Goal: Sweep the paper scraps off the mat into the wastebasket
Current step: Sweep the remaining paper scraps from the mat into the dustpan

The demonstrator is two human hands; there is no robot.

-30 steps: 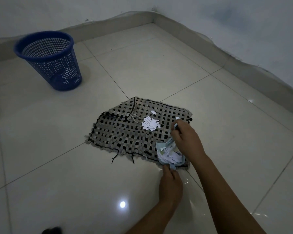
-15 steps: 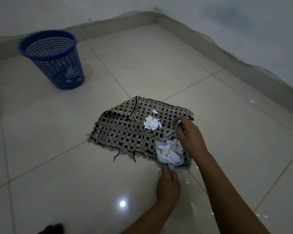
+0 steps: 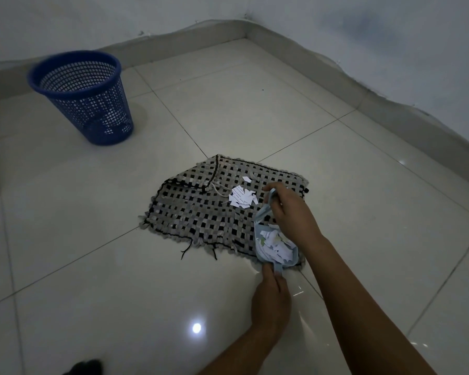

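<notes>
On the mat [image 3: 201,209], right hand [image 3: 290,209] has lifted its gripped brush [image 3: 264,209]; left hand [image 3: 271,301] still grips dustpan [image 3: 275,247].

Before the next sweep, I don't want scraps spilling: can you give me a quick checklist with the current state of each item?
1. Left hand grips the dustpan handle: ok.
2. Right hand grips the small brush: ok.
3. Dustpan lies on the mat edge: ok.
4. Mat free of scraps: not ok, a loose pile remains.
5. Wastebasket upright, mouth open: ok.
6. Dustpan has room for more: cannot tell.
</notes>
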